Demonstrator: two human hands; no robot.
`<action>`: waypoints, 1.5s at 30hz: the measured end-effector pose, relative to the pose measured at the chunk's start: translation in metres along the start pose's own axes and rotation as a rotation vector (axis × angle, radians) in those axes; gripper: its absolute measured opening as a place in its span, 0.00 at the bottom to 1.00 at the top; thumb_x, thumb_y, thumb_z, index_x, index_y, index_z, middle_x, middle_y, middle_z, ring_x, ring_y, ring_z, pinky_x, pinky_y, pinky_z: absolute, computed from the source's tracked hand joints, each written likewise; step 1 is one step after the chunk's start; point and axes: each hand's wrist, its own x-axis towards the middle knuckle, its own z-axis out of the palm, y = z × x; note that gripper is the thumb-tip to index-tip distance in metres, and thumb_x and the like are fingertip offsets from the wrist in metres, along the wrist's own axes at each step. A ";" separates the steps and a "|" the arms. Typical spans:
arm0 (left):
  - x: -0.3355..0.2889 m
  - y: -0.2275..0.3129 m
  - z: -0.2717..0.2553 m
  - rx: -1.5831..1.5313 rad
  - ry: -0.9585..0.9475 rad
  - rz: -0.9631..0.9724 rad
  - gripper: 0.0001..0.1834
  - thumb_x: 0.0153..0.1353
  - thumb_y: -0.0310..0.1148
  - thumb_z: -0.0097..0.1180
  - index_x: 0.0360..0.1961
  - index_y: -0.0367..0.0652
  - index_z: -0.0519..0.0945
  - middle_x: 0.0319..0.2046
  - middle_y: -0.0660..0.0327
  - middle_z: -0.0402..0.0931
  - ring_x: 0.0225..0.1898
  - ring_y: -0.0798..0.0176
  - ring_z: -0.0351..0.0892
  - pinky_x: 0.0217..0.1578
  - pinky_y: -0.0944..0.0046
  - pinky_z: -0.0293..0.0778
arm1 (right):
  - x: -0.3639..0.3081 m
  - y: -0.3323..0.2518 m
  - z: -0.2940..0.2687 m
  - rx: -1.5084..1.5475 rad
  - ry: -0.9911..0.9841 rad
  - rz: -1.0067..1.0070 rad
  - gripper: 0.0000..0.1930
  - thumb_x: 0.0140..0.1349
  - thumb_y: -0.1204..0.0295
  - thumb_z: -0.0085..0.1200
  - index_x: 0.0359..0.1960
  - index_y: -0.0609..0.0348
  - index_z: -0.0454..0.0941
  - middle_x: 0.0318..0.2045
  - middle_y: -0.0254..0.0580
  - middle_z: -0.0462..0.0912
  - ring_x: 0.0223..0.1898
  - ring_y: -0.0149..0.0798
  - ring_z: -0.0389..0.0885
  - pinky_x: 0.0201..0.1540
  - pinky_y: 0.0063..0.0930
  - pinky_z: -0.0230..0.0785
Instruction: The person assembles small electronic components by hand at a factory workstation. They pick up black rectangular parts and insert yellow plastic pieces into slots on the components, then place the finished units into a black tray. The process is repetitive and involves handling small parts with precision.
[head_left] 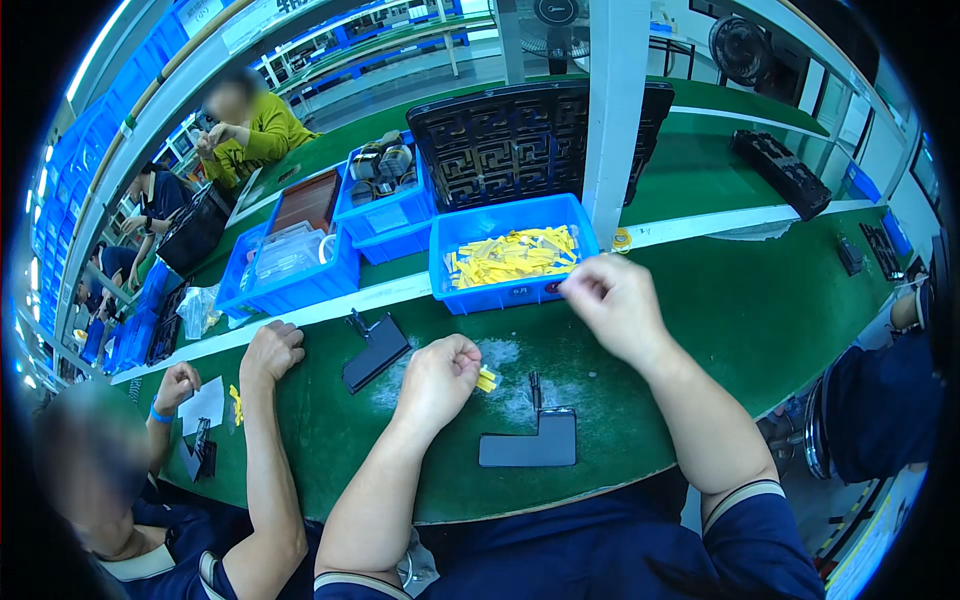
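White post — upright, dark fan, yellow-green-clad co-worker

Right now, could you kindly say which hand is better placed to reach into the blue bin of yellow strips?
Probably the right hand: it is by the blue bin, at its near right corner; the left hand is farther off, beside the small yellow pile.
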 end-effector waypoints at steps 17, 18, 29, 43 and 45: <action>-0.003 0.011 -0.007 0.065 0.078 0.143 0.05 0.55 0.28 0.57 0.32 0.38 0.79 0.28 0.57 0.75 0.28 0.59 0.77 0.31 0.61 0.73 | 0.044 0.110 -0.016 -0.361 0.028 0.499 0.16 0.44 0.61 0.70 0.17 0.59 0.79 0.21 0.44 0.81 0.25 0.41 0.80 0.34 0.36 0.72; -0.002 0.013 -0.007 0.068 0.072 0.135 0.05 0.55 0.28 0.57 0.32 0.38 0.79 0.28 0.57 0.75 0.28 0.59 0.77 0.31 0.61 0.73 | 0.043 0.116 -0.018 -0.363 0.041 0.513 0.15 0.45 0.62 0.69 0.17 0.59 0.79 0.20 0.45 0.81 0.24 0.41 0.79 0.33 0.35 0.72; -0.004 0.018 -0.005 -0.174 0.092 0.202 0.07 0.58 0.29 0.57 0.34 0.37 0.80 0.27 0.58 0.76 0.27 0.64 0.77 0.30 0.65 0.73 | 0.029 0.038 -0.023 0.343 0.194 0.378 0.05 0.59 0.72 0.59 0.30 0.61 0.81 0.19 0.31 0.77 0.19 0.25 0.73 0.19 0.18 0.61; -0.009 0.026 0.000 -0.671 -0.067 0.142 0.17 0.60 0.23 0.58 0.49 0.40 0.70 0.31 0.66 0.72 0.31 0.76 0.72 0.32 0.73 0.71 | -0.026 -0.021 0.024 0.631 -0.383 0.280 0.06 0.57 0.77 0.61 0.36 0.64 0.80 0.27 0.32 0.78 0.24 0.22 0.75 0.24 0.15 0.67; -0.008 0.025 0.003 -0.778 -0.115 0.133 0.17 0.60 0.22 0.58 0.49 0.40 0.70 0.31 0.66 0.72 0.31 0.76 0.72 0.32 0.73 0.71 | -0.024 -0.018 0.022 0.610 -0.377 0.251 0.06 0.56 0.77 0.62 0.34 0.65 0.81 0.27 0.31 0.78 0.24 0.21 0.74 0.25 0.15 0.66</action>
